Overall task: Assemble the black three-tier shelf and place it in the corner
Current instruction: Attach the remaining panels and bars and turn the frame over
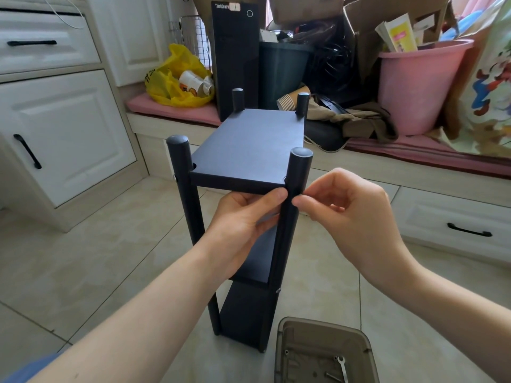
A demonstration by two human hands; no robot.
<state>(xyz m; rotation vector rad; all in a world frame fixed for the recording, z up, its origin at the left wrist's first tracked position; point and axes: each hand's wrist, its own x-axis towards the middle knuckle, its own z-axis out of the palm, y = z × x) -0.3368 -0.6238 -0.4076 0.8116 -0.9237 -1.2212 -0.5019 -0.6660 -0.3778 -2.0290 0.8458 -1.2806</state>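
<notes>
Black shelf [249, 145] upright | left hand [240, 225] grip curled round post [297, 172] | right hand [351, 211] grip pinching it

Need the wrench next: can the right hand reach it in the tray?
Probably yes: the wrench lies uncovered in the tray below the right hand, once it lets go of the shelf.

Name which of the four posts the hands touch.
The near right post: left hand and right hand meet on it below the top board; the others stand untouched.
</notes>
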